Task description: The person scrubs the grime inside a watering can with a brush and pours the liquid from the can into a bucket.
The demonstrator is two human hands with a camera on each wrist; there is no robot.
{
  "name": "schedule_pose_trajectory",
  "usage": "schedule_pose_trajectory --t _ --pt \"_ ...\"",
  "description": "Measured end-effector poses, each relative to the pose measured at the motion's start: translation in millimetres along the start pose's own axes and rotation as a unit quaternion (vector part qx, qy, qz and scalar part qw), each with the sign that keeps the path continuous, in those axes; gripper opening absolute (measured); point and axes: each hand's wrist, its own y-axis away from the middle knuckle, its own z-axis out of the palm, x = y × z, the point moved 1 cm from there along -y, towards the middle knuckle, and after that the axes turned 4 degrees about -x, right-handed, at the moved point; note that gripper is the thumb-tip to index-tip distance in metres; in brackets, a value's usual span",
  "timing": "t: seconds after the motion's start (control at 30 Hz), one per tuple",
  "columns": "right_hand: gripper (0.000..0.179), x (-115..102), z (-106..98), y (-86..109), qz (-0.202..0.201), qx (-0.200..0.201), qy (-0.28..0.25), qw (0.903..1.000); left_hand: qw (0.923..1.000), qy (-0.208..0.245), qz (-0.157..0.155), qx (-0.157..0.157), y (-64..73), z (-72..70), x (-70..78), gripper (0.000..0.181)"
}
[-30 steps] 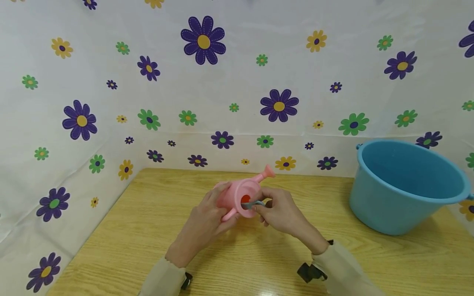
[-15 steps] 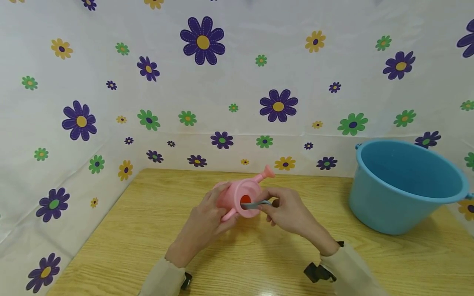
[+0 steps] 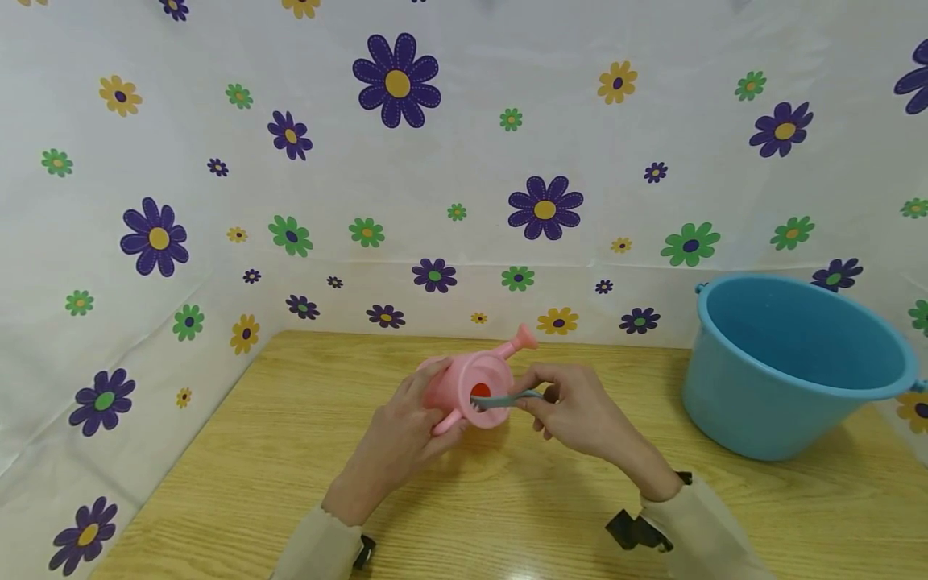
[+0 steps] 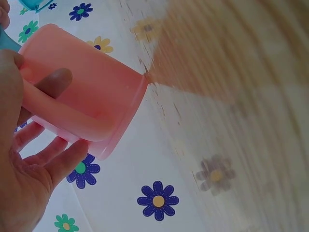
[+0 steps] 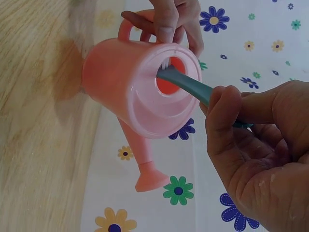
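Note:
A pink toy watering can (image 3: 449, 388) lies tilted over the table, its round opening turned toward the right hand and its spout pointing to the back right. The left hand (image 3: 406, 427) grips it at the handle (image 4: 63, 108), with a finger passing through the loop in the left wrist view. Between thumb and fingers, the right hand (image 3: 576, 411) pinches a teal toothbrush (image 5: 190, 87) by its handle. White bristles (image 5: 165, 63) show at the can's opening, where the brush head sits. An orange-red patch shows inside the opening.
A large blue bucket (image 3: 768, 403) stands on the wooden table (image 3: 290, 483) at the right. Behind and to the left hangs a white sheet (image 3: 464, 161) printed with flowers.
The right hand has shifted to the right, drawing the toothbrush partly out of the opening, so more of it shows. The left hand and watering can stay in place.

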Motion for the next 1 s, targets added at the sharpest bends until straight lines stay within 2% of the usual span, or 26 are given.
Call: schedule_pose_trajectory --t 0.23,0.53,0.8,1.0 --pt "0.006 0 -2 -1.3 -0.027 -0.013 0.026 0.9992 1.0000 0.002 -0.002 -0.003 1.6 0.2 -0.6 0.044" --pt "0.007 2 1 -6.9 -0.068 -0.028 0.053 0.9959 0.9999 -0.003 0.009 0.009 1.4 0.5 -1.3 0.043" --pt "0.010 5 8 -13.9 -0.073 -0.031 0.068 0.9945 1.0000 0.002 0.003 -0.001 1.2 0.5 -1.2 0.044" --pt "0.012 6 14 -19.1 -0.071 -0.032 0.071 0.9944 1.0000 0.000 0.006 0.005 0.6 1.4 -1.1 0.042"
